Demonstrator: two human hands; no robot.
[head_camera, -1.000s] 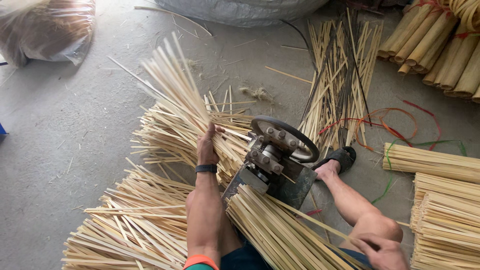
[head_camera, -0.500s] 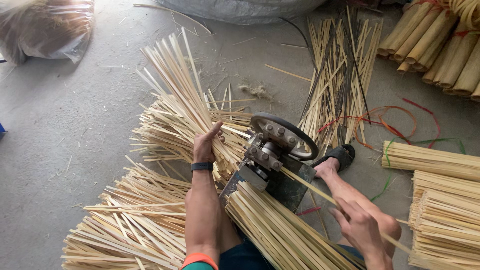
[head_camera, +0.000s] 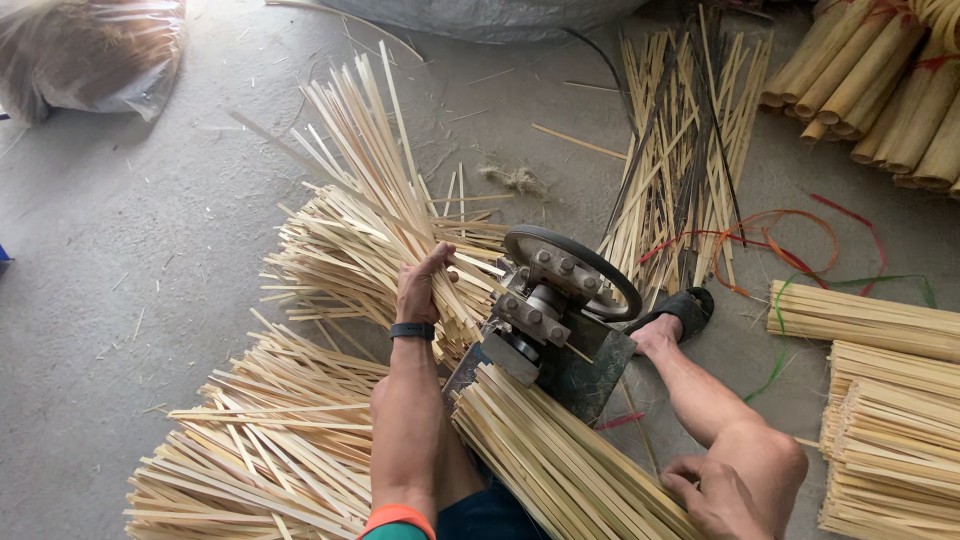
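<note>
A small metal machine (head_camera: 545, 330) with a round black wheel (head_camera: 570, 262) stands on the floor between heaps of pale bamboo strips. My left hand (head_camera: 424, 288), with a black band on the wrist, grips a fanned bundle of strips (head_camera: 365, 170) just left of the machine, and the bundle slants up and away to the left. A thick sheaf of strips (head_camera: 560, 465) lies against the machine's near side. My right hand (head_camera: 712, 497) rests low at the right beside my bent knee, fingers loosely curled with nothing seen in them.
My foot in a dark sandal (head_camera: 682, 310) is braced beside the machine. Loose strips (head_camera: 270, 450) are heaped at lower left, tied bundles (head_camera: 885, 400) lie at right, thick bamboo poles (head_camera: 880, 90) at top right, and a plastic sack (head_camera: 85, 50) at top left.
My left hand has closed around the fanned strips and raised them slightly. My right hand reached toward the machine half a second ago and has drawn back beside the knee.
</note>
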